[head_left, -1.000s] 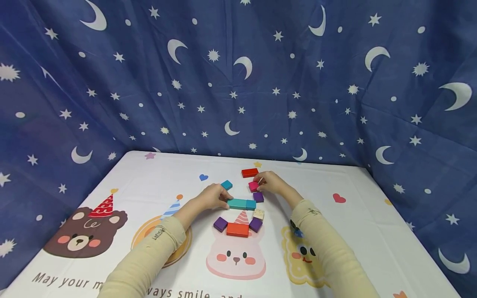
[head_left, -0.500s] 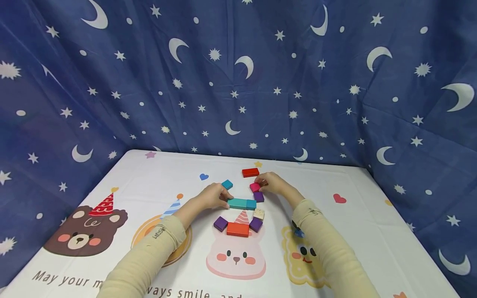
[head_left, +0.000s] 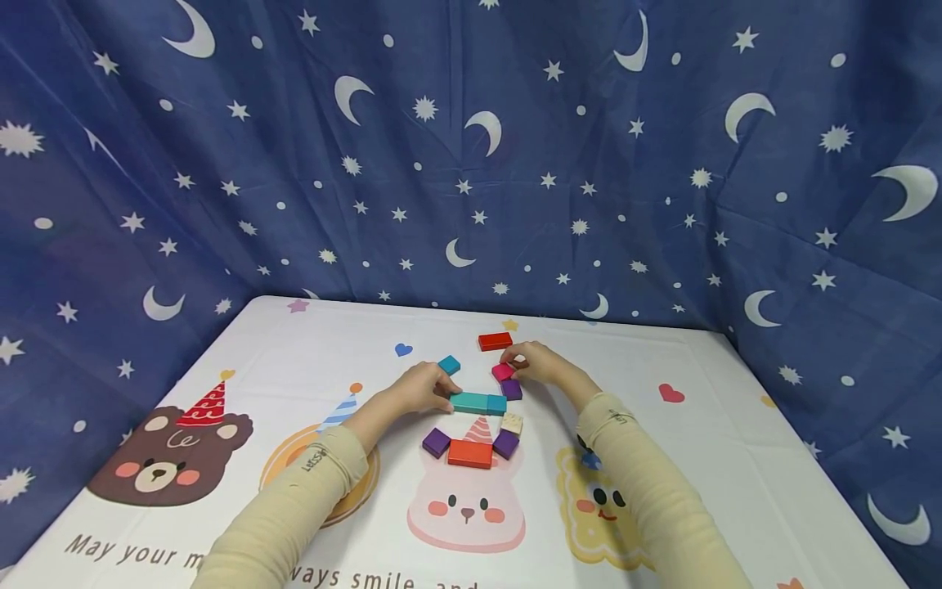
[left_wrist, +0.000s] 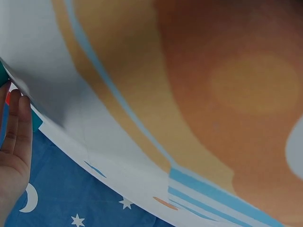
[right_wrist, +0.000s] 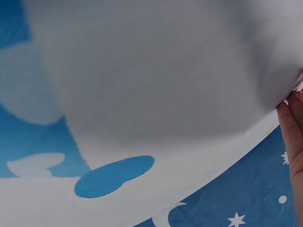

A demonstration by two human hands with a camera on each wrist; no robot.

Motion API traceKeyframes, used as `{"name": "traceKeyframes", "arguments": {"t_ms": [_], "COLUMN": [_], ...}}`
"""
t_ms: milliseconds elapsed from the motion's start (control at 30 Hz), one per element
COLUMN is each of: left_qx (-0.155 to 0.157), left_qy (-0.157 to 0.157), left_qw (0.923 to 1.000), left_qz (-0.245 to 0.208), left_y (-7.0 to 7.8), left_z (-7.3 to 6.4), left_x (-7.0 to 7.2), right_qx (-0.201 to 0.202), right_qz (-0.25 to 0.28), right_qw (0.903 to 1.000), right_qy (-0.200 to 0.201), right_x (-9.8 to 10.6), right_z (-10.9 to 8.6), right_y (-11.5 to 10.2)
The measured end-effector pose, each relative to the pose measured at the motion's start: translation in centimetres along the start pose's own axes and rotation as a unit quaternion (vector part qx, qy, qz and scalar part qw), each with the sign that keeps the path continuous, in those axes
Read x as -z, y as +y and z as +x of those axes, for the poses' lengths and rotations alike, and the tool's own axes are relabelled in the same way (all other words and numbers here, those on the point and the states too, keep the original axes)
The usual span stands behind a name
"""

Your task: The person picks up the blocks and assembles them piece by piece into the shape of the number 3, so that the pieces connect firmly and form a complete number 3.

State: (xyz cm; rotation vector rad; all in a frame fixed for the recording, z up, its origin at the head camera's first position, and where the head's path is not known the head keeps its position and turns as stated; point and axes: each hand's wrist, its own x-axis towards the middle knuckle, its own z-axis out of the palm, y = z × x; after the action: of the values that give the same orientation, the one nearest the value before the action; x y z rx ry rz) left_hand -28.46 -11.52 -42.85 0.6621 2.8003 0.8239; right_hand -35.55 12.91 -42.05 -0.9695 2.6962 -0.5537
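Note:
In the head view my left hand (head_left: 423, 388) has thumb and fingers at the left end of a long teal block (head_left: 468, 402), pinching it. A shorter blue block (head_left: 496, 405) sits end to end with the teal one. My right hand (head_left: 536, 361) pinches a small pink block (head_left: 503, 372), whose near corner is right at a purple block (head_left: 511, 389). The left wrist view shows the fingers (left_wrist: 19, 123) at its left edge; in the right wrist view the fingers (right_wrist: 289, 120) appear at the right edge, the pink block hidden there.
A red block (head_left: 495, 342) lies beyond the right hand, and a blue block (head_left: 449, 365) beyond the left. Nearer lie an orange-red block (head_left: 469, 454), purple blocks (head_left: 436, 442) on either side of it and a cream patterned block (head_left: 511, 423). A starry curtain (head_left: 471, 147) hangs behind the table.
The right hand has turned the pink block and shifted it slightly nearer, up to the purple block. The left hand has stayed on the teal block.

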Motion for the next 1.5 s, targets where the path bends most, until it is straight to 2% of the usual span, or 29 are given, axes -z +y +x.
{"name": "traceKeyframes", "arguments": {"t_ms": [167,200,333,400,433,633,833,1067,1367,1500], "left_qx": [-0.011,-0.029,-0.039,-0.038,-0.023,-0.009,-0.01,-0.006,-0.005,-0.01], "left_qy": [-0.006,-0.003,-0.003,0.0,-0.003,0.001,0.002,0.002,-0.002,-0.001], "left_qw": [0.9999,0.9995,0.9992,0.9993,0.9997,0.9999,0.9999,0.9999,1.0,0.9999], "left_qz": [-0.01,-0.009,-0.005,-0.002,-0.002,0.01,0.009,0.009,0.008,0.006], "left_y": [-0.3,-1.0,-1.1,-1.1,-0.4,-0.1,0.1,0.1,-0.1,0.0], "left_z": [0.0,0.3,0.3,0.3,0.0,0.0,-0.2,-0.1,0.0,-0.1], "left_x": [0.3,0.0,0.0,0.0,0.3,0.1,0.2,0.2,0.0,0.1], "right_qx": [-0.001,-0.003,0.0,0.002,0.002,-0.001,0.003,-0.011,-0.003,-0.015], "right_qz": [0.003,0.004,0.002,0.003,0.004,0.003,-0.009,-0.01,-0.031,-0.026], "right_qw": [1.0,1.0,1.0,1.0,1.0,1.0,1.0,0.9999,0.9995,0.9995], "right_qy": [-0.001,-0.001,0.001,0.001,0.002,0.002,0.001,-0.005,-0.001,-0.001], "right_x": [0.0,-0.1,-0.1,-0.1,-0.1,-0.2,-0.2,-0.2,-0.3,-0.3], "right_z": [0.0,0.0,0.0,0.0,0.0,-0.1,0.0,0.1,0.1,0.1], "right_y": [0.1,0.1,0.3,0.3,0.3,0.3,0.3,0.1,0.0,0.0]}}
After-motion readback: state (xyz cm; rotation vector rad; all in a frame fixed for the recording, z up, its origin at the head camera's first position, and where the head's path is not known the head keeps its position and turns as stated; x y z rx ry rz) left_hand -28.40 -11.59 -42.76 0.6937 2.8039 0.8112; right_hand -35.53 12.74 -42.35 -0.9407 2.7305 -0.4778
